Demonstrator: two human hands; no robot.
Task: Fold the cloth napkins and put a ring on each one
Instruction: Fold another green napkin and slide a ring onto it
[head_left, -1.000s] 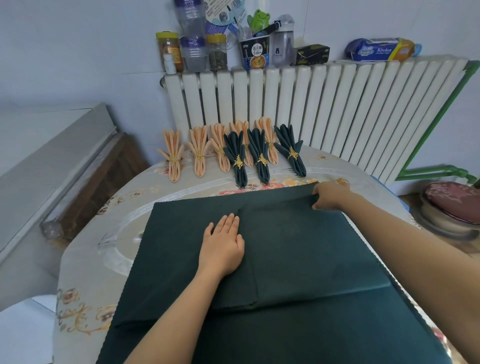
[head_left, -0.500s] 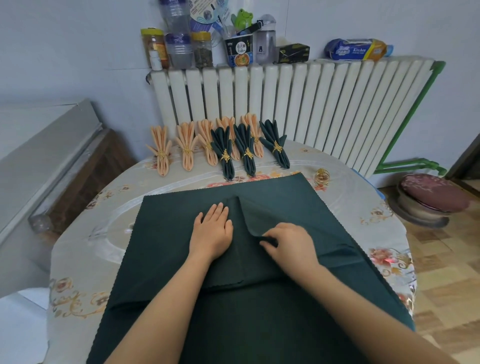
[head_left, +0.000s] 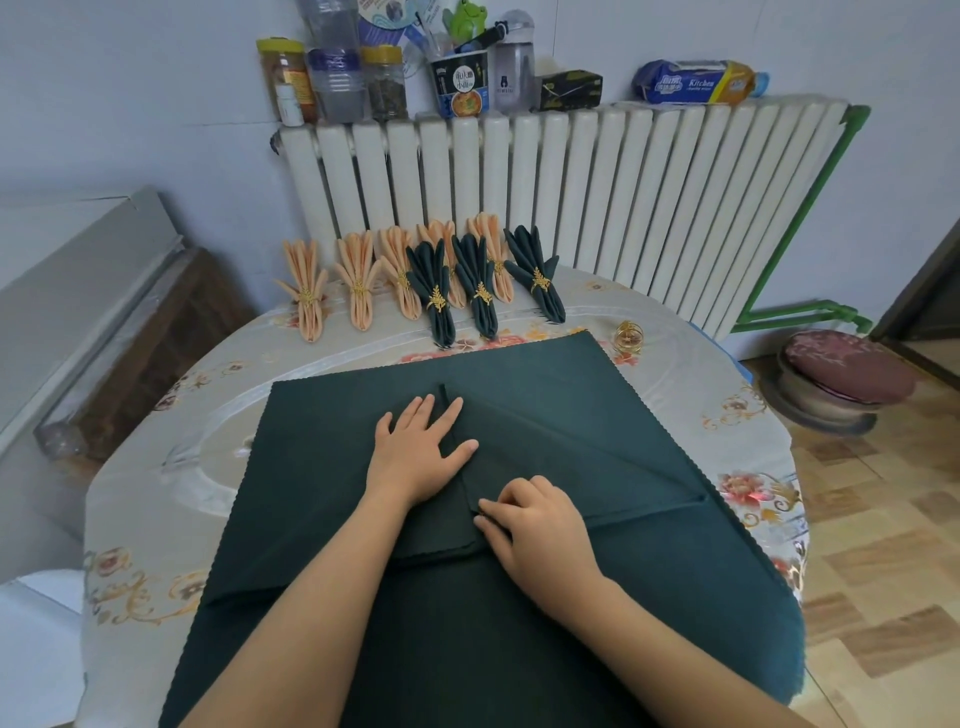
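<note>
a large dark green cloth napkin (head_left: 597, 415) lies spread over the near half of the round worktop (head_left: 171, 467), its front edge hanging off toward the person. two corners are folded in toward the middle, so that folded flaps meet near the centre and a diagonal crease runs out to the right.

the left hand (head_left: 421, 447) lies flat on the napkin with its fingers straight and slightly spread, pressing down the left flap beside the fold line. the right hand (head_left: 540, 525) sits just in front of it and to the right, its fingers curled and pinching the tip of the right flap against the cloth at the point where the flaps meet. the two hands are near each other but not touching.

a loose gold napkin ring (head_left: 630, 340) stands on the worktop just past the napkin's far right corner. along the far edge of the worktop lie finished napkins, each gathered in a gold ring: peach napkins (head_left: 306, 291) on the left and dark green ringed napkins (head_left: 436, 291) toward the right, some of them overlapping the peach ones.

behind the worktop is a white radiator (head_left: 623, 182), its top carrying jars, bottles, a noodle cup and a pack of kitchen wipes (head_left: 696, 83). a low stool with a maroon cushion (head_left: 847, 364) stands on the floor at the right.
</note>
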